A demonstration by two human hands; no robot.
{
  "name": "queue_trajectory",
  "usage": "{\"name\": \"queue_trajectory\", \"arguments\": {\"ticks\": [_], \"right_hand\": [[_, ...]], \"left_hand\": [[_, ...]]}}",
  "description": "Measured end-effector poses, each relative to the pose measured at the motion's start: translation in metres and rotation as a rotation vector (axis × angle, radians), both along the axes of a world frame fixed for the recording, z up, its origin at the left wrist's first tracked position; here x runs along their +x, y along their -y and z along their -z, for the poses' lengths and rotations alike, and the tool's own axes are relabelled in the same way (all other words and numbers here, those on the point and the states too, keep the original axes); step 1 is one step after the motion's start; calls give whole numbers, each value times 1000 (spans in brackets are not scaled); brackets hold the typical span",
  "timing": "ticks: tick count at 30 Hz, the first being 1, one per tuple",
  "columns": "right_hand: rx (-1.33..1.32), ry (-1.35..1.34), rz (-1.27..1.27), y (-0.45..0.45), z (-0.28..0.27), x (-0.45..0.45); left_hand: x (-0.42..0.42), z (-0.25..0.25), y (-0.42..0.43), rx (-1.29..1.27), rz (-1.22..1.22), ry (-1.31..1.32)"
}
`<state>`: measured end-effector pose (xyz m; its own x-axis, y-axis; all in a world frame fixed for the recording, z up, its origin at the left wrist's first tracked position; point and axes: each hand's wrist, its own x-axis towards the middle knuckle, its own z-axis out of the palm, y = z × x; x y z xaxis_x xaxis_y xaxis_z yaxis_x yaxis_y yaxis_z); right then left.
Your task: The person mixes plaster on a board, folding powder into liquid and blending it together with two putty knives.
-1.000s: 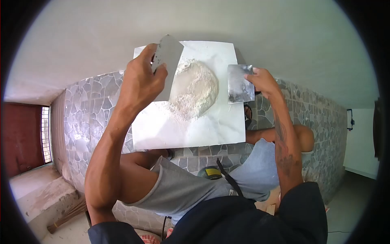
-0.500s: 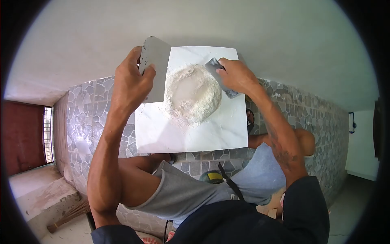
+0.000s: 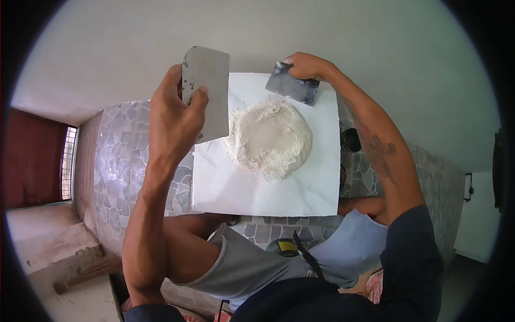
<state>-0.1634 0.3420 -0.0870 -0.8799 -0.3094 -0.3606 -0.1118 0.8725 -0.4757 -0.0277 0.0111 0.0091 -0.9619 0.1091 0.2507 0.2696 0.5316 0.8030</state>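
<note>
My left hand grips a flat grey metal plate with dark specks along its edge, its thumb on the near face. The plate is over the left edge of a white marbled board. Closed round the upper edge of a smaller, smudged metal scraper is my right hand, at the board's far right part. Between and below the two tools lies a ring-shaped mound of white powder, with a smoother, wet-looking pale middle.
Stone-patterned flooring surrounds the board. A pale wall rises beyond its far edge. My legs are on both sides, with a round black and yellow object between them. A bundle of sticks lies at lower left.
My right hand has swung from the right of the powder to the board's far edge, turning the scraper. The left-hand plate stays raised at the left. The view has shifted, showing the board lower and farther right.
</note>
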Motion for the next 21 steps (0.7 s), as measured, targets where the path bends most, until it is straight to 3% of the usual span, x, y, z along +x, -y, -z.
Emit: {"name": "queue_trajectory", "arguments": {"ticks": [6, 10, 13, 21], "right_hand": [[92, 63, -216, 71, -2, -20], [81, 79, -388, 92, -12, -15], [124, -74, -487, 91, -22, -2], [196, -239, -447, 81, -65, 97]], "left_hand": [[-5, 9, 5, 108, -62, 2], [-4, 4, 13, 6, -43, 13], [-5, 6, 14, 20, -43, -19], [3, 5, 20, 51, -24, -54]]}}
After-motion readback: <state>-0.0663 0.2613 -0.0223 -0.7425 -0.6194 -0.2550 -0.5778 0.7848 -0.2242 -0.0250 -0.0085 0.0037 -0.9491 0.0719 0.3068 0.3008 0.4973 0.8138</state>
